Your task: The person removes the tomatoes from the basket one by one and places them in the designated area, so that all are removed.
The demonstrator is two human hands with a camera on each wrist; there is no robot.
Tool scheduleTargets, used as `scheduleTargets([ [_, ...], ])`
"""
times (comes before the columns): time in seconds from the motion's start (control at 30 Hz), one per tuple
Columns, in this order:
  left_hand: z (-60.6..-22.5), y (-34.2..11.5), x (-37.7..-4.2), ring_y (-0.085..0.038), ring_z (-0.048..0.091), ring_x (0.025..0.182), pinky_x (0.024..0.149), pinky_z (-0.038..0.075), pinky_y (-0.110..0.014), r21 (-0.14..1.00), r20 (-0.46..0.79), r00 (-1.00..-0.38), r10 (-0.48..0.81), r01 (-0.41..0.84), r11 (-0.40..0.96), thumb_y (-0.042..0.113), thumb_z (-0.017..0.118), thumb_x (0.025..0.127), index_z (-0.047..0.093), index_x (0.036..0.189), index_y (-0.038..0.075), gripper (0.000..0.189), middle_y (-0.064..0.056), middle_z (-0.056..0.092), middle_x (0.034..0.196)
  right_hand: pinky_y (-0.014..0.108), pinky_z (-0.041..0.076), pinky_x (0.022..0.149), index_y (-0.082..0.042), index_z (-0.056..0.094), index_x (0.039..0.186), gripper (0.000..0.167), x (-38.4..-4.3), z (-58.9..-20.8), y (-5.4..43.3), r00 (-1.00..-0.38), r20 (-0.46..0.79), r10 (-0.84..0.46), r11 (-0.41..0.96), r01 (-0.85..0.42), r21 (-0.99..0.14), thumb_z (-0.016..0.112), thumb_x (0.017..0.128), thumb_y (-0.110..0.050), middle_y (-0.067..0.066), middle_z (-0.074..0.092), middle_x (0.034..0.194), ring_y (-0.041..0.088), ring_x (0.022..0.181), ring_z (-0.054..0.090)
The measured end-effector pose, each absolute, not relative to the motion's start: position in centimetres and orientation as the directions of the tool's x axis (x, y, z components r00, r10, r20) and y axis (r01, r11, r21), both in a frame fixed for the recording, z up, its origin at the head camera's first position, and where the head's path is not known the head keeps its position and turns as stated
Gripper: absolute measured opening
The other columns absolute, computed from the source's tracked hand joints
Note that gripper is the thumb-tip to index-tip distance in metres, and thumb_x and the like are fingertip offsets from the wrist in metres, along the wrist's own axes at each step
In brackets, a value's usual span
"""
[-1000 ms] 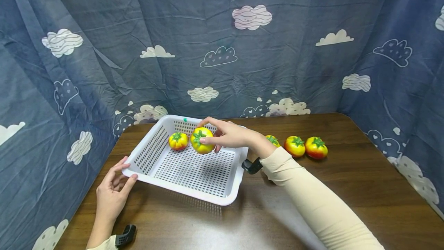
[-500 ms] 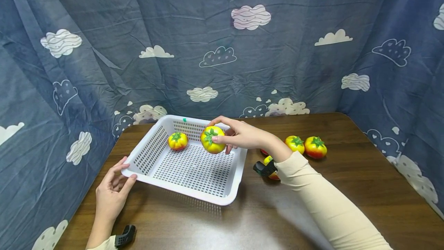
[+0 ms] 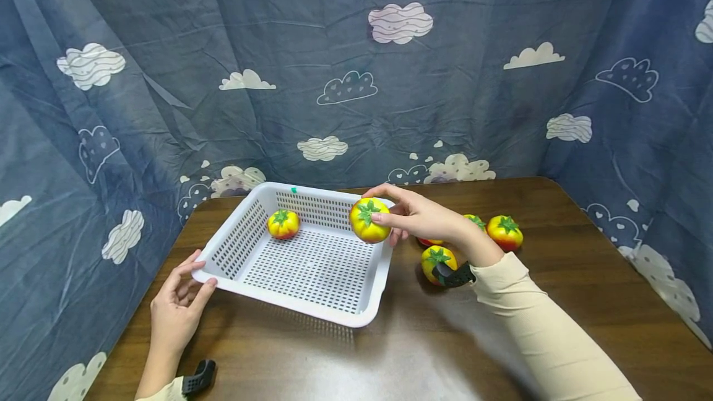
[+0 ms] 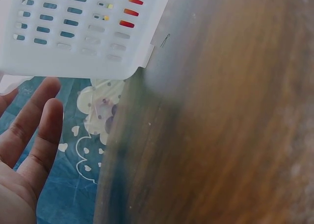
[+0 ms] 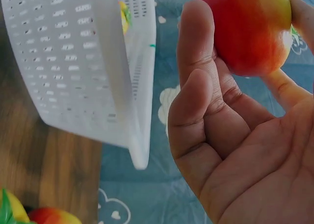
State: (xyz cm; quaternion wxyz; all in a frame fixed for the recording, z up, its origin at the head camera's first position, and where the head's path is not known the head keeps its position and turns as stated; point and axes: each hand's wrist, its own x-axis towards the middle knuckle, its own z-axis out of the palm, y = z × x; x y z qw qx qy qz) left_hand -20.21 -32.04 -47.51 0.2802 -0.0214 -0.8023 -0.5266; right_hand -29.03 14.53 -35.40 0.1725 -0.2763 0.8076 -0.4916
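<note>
My right hand (image 3: 420, 218) pinches a yellow-red tomato (image 3: 363, 224) with a green leafy top between thumb and fingers, above the right end of a white perforated plastic basket (image 3: 289, 309). From the right wrist view, the underside of this tomato (image 5: 252, 33) is red, and the other fingers are spread below it. At the basket's near left corner, my left hand (image 3: 175, 311) holds the rim between thumb and fingers. A second tomato (image 3: 283, 225) lies inside the basket at its back left. In the left wrist view, two fingers (image 4: 46, 126) show under the basket's wall (image 4: 73, 62).
On the wooden table (image 3: 568, 277), right of the basket, are several more tomatoes: one (image 3: 437, 260) by my right wrist, another (image 3: 505, 232) farther right, others partly hidden behind my hand and forearm. A dark blue cloud-patterned cloth (image 3: 356, 36) hangs behind the table.
My right hand has moved right with the tomato, from over the basket's middle to its right end. My left hand stays on the basket corner. The tomato near my wrist has come into view.
</note>
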Motion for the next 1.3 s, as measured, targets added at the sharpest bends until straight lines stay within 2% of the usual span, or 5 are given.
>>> scheduleTargets([
  [0.17,-47.5,-32.0,-20.1,0.01,0.072,0.098,0.08,0.058,-0.008,0.836,0.466,-0.845,-0.265,0.322,0.444,-0.011,0.078,0.091,0.068,0.128,-0.003,0.039,-0.003,0.066,0.152,0.035,0.063,0.065,-0.027,0.049,0.151,0.043,-28.6,-35.8,15.9,-0.803,-0.007,-0.595,0.371,-0.268,-0.889,0.063,0.11,-0.034,0.014,0.072,0.108,0.028,0.073,0.073],
  [0.3,-47.5,-32.0,-20.2,0.009,0.072,0.099,0.08,0.058,-0.008,0.837,0.465,-0.845,-0.263,0.324,0.44,-0.01,0.077,0.091,0.068,0.128,-0.003,0.038,0.003,0.066,0.151,0.034,0.063,0.065,-0.027,0.049,0.15,0.044,-28.3,-36.3,17.1,-0.824,-0.018,-0.566,0.376,-0.239,-0.895,0.063,0.11,-0.036,0.015,0.072,0.105,0.027,0.072,0.07],
  [0.57,-47.7,-31.9,-20.2,0.009,0.072,0.097,0.079,0.058,-0.008,0.84,0.466,-0.846,-0.261,0.329,0.432,-0.011,0.077,0.091,0.068,0.128,-0.004,0.038,-0.006,0.065,0.152,0.035,0.063,0.065,-0.02,0.047,0.15,0.043,-27.5,-37.6,19.6,-0.842,-0.013,-0.539,0.333,-0.199,-0.922,0.062,0.111,-0.029,0.017,0.071,0.104,0.042,0.074,0.07],
  [1.07,-47.5,-32.0,-20.1,0.01,0.072,0.1,0.081,0.058,-0.008,0.838,0.463,-0.846,-0.264,0.321,0.442,-0.011,0.077,0.092,0.068,0.128,-0.004,0.038,-0.009,0.064,0.153,0.032,0.06,0.064,-0.018,0.046,0.153,0.042,-25.8,-39.6,23.6,-0.879,-0.023,-0.476,0.374,-0.179,-0.91,0.057,0.113,-0.027,0.019,0.07,0.094,0.041,0.072,0.073],
  [1.3,-47.5,-32.0,-20.1,0.01,0.072,0.1,0.081,0.058,-0.008,0.836,0.466,-0.844,-0.264,0.323,0.444,-0.011,0.077,0.092,0.068,0.127,-0.004,0.038,0.002,0.066,0.15,0.034,0.061,0.064,-0.015,0.044,0.153,0.042,-25.3,-40.7,25.1,-0.889,-0.013,-0.459,0.377,-0.182,-0.908,0.054,0.113,-0.025,0.019,0.07,0.086,0.037,0.07,0.073],
])
